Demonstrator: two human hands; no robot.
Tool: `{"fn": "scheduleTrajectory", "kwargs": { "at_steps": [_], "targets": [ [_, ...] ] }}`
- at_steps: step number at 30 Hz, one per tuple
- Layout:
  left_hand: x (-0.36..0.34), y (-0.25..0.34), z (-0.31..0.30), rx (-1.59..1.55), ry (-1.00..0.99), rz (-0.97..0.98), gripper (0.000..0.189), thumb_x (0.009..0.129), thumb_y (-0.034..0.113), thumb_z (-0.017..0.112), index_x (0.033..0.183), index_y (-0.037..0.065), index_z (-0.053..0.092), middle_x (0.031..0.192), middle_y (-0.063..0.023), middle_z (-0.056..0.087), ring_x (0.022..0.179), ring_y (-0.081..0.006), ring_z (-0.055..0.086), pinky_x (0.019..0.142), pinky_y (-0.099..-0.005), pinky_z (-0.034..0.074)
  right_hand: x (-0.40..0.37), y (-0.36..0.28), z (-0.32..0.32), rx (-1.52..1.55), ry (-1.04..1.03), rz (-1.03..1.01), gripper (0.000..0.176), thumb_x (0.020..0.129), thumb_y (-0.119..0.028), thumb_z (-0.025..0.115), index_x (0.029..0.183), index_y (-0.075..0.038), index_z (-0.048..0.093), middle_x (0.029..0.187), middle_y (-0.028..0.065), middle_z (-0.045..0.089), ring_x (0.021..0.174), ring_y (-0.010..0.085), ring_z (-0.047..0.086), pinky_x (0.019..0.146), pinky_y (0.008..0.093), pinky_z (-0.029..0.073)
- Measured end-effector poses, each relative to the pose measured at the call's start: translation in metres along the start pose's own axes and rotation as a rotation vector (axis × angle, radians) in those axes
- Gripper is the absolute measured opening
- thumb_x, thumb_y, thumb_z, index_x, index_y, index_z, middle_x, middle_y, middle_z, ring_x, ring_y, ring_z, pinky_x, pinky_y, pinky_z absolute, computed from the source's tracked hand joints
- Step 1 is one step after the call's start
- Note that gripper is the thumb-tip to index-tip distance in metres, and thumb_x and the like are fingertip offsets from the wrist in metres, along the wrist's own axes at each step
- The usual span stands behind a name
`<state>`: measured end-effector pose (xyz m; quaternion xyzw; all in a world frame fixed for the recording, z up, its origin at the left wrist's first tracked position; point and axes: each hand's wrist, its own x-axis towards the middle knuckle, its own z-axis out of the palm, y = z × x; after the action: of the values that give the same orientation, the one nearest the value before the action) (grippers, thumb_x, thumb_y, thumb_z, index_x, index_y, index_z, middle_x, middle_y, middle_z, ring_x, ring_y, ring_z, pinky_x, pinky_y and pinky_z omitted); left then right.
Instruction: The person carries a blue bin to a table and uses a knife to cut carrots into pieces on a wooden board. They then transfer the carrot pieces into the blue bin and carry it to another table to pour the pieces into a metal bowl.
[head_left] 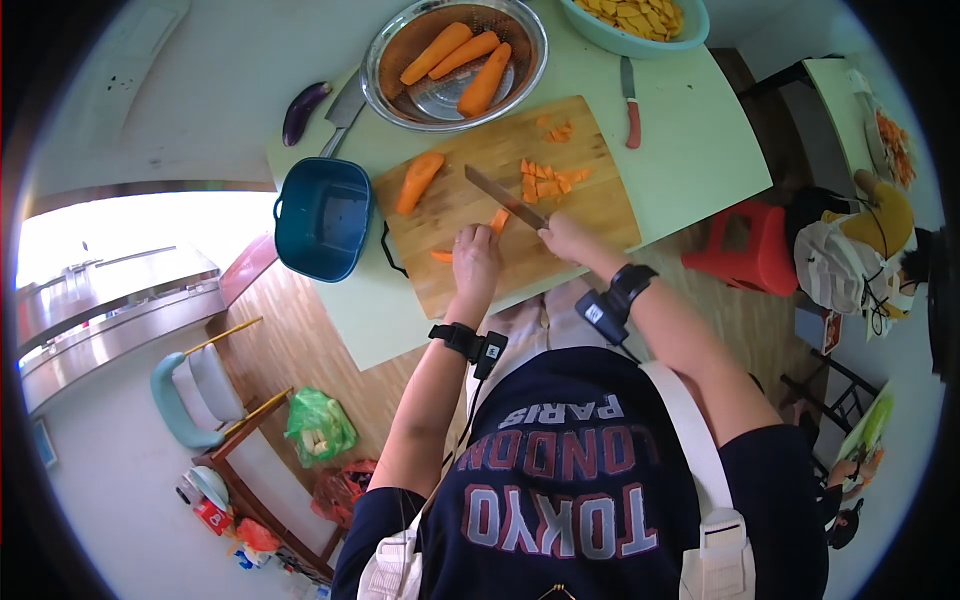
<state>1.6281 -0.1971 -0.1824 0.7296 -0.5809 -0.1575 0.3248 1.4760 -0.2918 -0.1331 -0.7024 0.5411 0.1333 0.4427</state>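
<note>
My right hand (pixel 566 238) grips the handle of a knife (pixel 503 196), its blade angled up and left over the wooden cutting board (pixel 590 225). My left hand (pixel 476 262) presses with bent fingers on a piece of carrot (pixel 500 220) at the board's near side. More orange carrot (pixel 442 256) shows left of those fingers; whether it is the same piece is hidden. A larger peeled carrot (pixel 419 183) lies at the board's upper left. Cut carrot chunks (pixel 545 183) sit right of the blade, with smaller bits (pixel 560 132) farther back.
Behind the board stands a metal colander (pixel 455 124) holding three carrots. A blue basin (pixel 325 220), a cleaver (pixel 345 108) and an eggplant (pixel 303 113) are at left. A red-handled knife (pixel 632 118) lies right, near a bowl (pixel 655 44) of yellow slices. A red stool (pixel 738 250) and other people are rightward.
</note>
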Motion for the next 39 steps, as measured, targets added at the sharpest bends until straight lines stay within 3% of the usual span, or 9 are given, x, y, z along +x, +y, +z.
{"fn": "scheduleTrajectory", "kwargs": {
  "at_steps": [2,4,12,19,28,30,32,34,39],
  "targets": [
    [0.003,0.007,-0.002,0.029,-0.003,-0.001,0.012,0.078,0.003,0.057,0.09,0.004,0.058,0.089,-0.0143,0.057,0.086,-0.0346,0.052,0.074,-0.0424,0.044,-0.003,0.004,-0.009,0.144,-0.107,0.122,0.021,0.084,-0.016,0.05,0.082,0.001,0.061,0.076,0.0237,0.062,0.073,0.0399,0.061,0.064,0.046,0.049],
    [0.002,0.011,-0.001,0.058,-0.007,-0.023,0.015,0.078,0.003,0.056,0.093,0.005,0.058,0.09,-0.0146,0.056,0.087,-0.0349,0.051,0.074,-0.043,0.043,-0.007,0.023,0.01,-0.192,0.253,-0.304,0.027,0.086,-0.022,0.05,0.079,0.003,0.057,0.065,0.0224,0.059,0.059,0.0381,0.058,0.058,0.0459,0.048],
    [0.007,0.007,0.006,-0.003,-0.035,-0.037,0.016,0.082,0.007,0.054,0.098,0.004,0.057,0.096,-0.0153,0.057,0.088,-0.0356,0.052,0.074,-0.0427,0.045,-0.06,0.001,0.009,-0.275,0.145,-0.102,0.015,0.08,-0.008,0.047,0.084,0.003,0.057,0.073,0.0229,0.062,0.071,0.0385,0.062,0.064,0.0475,0.049],
    [0.008,0.011,0.005,-0.013,-0.035,-0.053,0.014,0.083,0.006,0.054,0.095,0.004,0.058,0.098,-0.0146,0.057,0.089,-0.0352,0.052,0.074,-0.0424,0.045,-0.043,0.003,0.006,-0.27,0.084,-0.155,0.014,0.079,-0.007,0.049,0.081,0.003,0.058,0.076,0.0248,0.061,0.074,0.041,0.061,0.065,0.0476,0.049],
    [0.006,0.008,0.01,0.026,0.006,-0.028,0.011,0.079,0.005,0.055,0.089,0.004,0.059,0.092,-0.0138,0.057,0.087,-0.0335,0.053,0.074,-0.0407,0.045,0.01,0.024,0.027,-0.206,0.238,-0.25,0.011,0.077,-0.005,0.052,0.079,0.002,0.06,0.075,0.0229,0.062,0.071,0.0394,0.061,0.065,0.0448,0.05],
    [0.003,0.004,0.009,-0.037,0.011,-0.031,0.01,0.077,0.004,0.057,0.086,0.004,0.059,0.09,-0.0129,0.057,0.085,-0.0326,0.053,0.074,-0.0404,0.045,0.009,0.02,-0.002,0.272,-0.191,0.122,0.013,0.079,-0.009,0.052,0.078,0.002,0.059,0.069,0.0227,0.061,0.067,0.0384,0.061,0.061,0.0443,0.05],
    [0.001,0.003,0.003,-0.029,0.003,-0.051,0.01,0.078,0.004,0.057,0.088,0.003,0.058,0.092,-0.014,0.057,0.086,-0.0339,0.053,0.074,-0.0407,0.045,-0.003,0.018,-0.004,0.208,-0.198,0.062,0.016,0.079,-0.012,0.052,0.075,0.003,0.059,0.066,0.022,0.061,0.064,0.0372,0.062,0.059,0.0453,0.05],
    [-0.002,0.004,-0.001,-0.018,-0.009,-0.088,0.011,0.079,0.004,0.056,0.09,0.002,0.058,0.094,-0.0151,0.057,0.087,-0.0351,0.053,0.075,-0.0411,0.044,-0.025,0.012,0.011,-0.216,0.204,-0.281,0.016,0.079,-0.01,0.052,0.071,0.003,0.058,0.066,0.0217,0.062,0.065,0.0367,0.063,0.059,0.046,0.05],
    [0.0,0.005,0.005,0.004,0.073,-0.018,0.013,0.076,0.002,0.058,0.088,0.003,0.059,0.089,-0.0145,0.057,0.082,-0.0339,0.052,0.073,-0.0407,0.045,-0.056,-0.007,0.02,-0.272,0.102,-0.114,0.015,0.079,-0.007,0.049,0.088,0.002,0.057,0.077,0.0234,0.063,0.075,0.0389,0.063,0.065,0.0467,0.05]
  ]
}}
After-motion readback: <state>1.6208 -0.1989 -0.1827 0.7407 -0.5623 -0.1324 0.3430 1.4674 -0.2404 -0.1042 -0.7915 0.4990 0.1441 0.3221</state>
